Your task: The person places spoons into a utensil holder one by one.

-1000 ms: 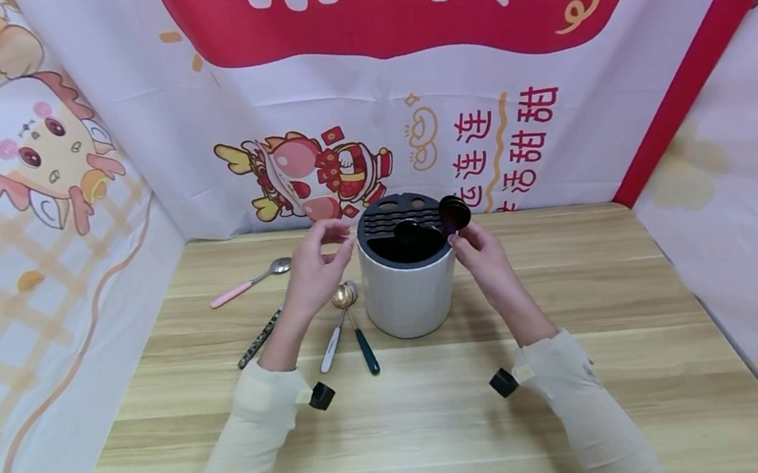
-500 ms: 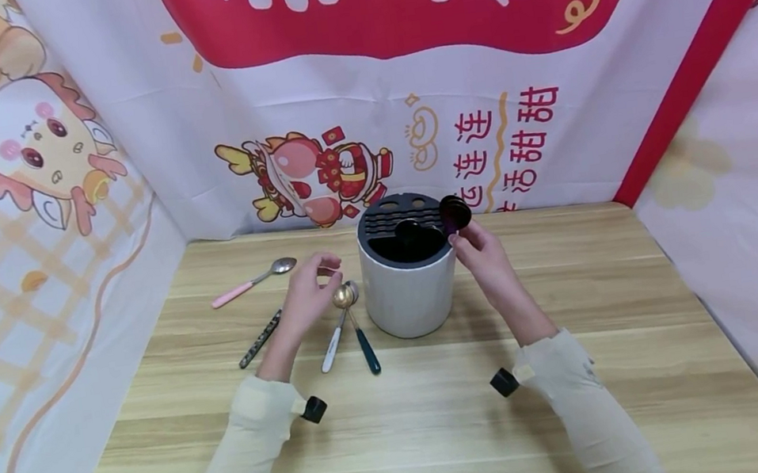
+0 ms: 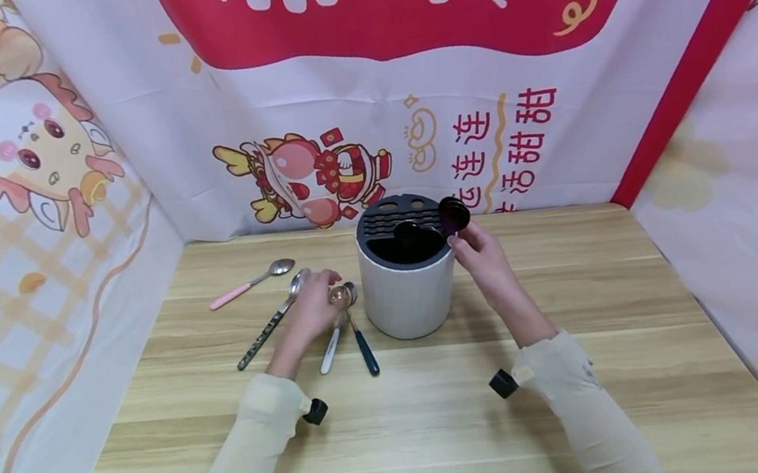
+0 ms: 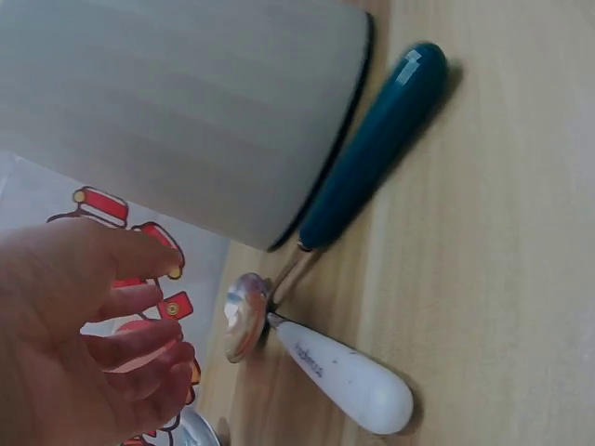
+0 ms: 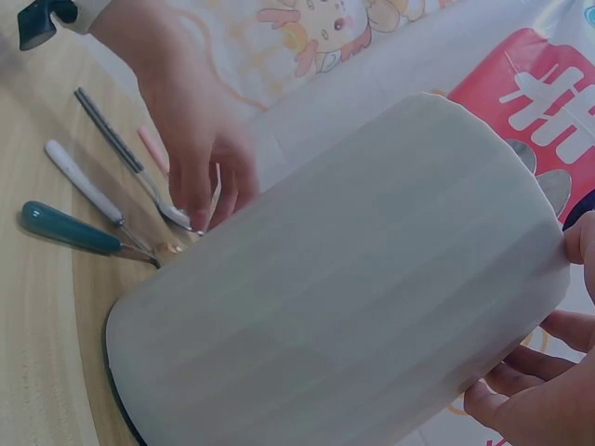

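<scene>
My left hand [image 3: 316, 305], fingers loosely bent, is over the bowls of a teal-handled spoon [image 3: 366, 354] and a white-handled spoon [image 3: 331, 351]. In the left wrist view its fingertips are apart from the crossed spoons, with nothing between thumb and fingers. My right hand [image 3: 484, 256] holds the right side of a pale utensil holder [image 3: 408, 304], thumb at the rim. Bent fingertips lie along the wall in the right wrist view. Dark spoon bowls [image 3: 454, 215] stick up from the holder's rim near that thumb. Another dark bowl [image 3: 407, 233] shows in its front opening.
Left of the holder, on the wooden table [image 3: 433, 429], lie a spoon with a dark patterned handle [image 3: 261, 343] and a pink-handled spoon [image 3: 232, 295]. Printed cloth [image 3: 302, 87] hangs behind the table, close to the holder.
My left hand has moved down from beside the holder's rim to the spoon bowls, uncovering the patterned spoon's bowl. The right hand and the holder keep their places.
</scene>
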{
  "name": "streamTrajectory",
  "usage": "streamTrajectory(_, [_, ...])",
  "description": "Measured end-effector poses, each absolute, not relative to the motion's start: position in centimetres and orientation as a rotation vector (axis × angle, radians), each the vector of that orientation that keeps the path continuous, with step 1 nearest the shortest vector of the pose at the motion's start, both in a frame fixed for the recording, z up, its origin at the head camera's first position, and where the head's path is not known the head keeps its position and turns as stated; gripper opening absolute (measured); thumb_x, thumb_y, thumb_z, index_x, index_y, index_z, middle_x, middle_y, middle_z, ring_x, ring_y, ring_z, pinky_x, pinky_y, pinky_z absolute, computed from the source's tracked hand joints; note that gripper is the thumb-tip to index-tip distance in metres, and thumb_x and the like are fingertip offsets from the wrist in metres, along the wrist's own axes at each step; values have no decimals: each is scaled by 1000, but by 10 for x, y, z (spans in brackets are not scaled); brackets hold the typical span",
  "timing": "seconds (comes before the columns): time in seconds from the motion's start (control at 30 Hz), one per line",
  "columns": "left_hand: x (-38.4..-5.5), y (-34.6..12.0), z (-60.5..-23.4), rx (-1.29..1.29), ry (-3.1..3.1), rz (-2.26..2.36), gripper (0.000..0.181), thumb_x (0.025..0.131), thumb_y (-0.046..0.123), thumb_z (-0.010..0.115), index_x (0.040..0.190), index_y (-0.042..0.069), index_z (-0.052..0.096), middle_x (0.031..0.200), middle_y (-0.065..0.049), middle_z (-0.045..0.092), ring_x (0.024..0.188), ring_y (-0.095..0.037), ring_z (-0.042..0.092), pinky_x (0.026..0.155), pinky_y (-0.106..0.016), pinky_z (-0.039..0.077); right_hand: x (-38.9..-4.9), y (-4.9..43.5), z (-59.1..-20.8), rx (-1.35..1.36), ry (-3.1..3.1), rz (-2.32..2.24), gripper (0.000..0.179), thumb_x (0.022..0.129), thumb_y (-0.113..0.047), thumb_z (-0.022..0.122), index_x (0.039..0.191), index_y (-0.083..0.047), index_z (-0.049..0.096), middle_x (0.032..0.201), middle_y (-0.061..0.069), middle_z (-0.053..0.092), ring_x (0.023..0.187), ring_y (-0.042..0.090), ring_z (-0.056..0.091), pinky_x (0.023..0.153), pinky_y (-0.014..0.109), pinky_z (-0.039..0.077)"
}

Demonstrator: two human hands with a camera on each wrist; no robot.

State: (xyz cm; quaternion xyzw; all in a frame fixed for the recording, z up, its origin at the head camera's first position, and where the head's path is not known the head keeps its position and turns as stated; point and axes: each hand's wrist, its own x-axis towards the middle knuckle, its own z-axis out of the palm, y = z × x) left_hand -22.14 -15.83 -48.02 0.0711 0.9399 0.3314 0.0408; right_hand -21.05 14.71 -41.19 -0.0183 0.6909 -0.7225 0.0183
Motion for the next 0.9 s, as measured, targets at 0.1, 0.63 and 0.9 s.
streamTrajectory(0.1, [-222, -157, -483, 209, 2914, 917, 49, 90, 17, 72, 134, 3, 54, 127, -20, 57, 116, -34, 54, 100, -50, 50, -210, 147, -412, -55, 2146, -2244, 46, 100, -12, 50, 145, -4, 47, 148, 15, 49, 124, 10, 48, 119, 39, 37])
streamTrajectory(0.63, [-225, -155, -496, 182, 2932, 819, 54, 89, 20, 74, 135, 0, 53, 123, -24, 56, 112, -36, 55, 97, -50, 52, -209, 145, -411, -66, 2171, -2240, 44, 100, -11, 49, 143, -2, 48, 145, 16, 52, 117, 6, 51, 118, 39, 38])
streamTrajectory(0.9, [-226, -155, -499, 217, 2973, 793, 49, 89, 10, 71, 133, -4, 54, 123, -29, 58, 115, -41, 56, 101, -53, 50, -210, 145, -413, -72, 2160, -2257, 44, 100, -9, 48, 143, -2, 48, 144, 15, 52, 114, 4, 51, 115, 37, 40])
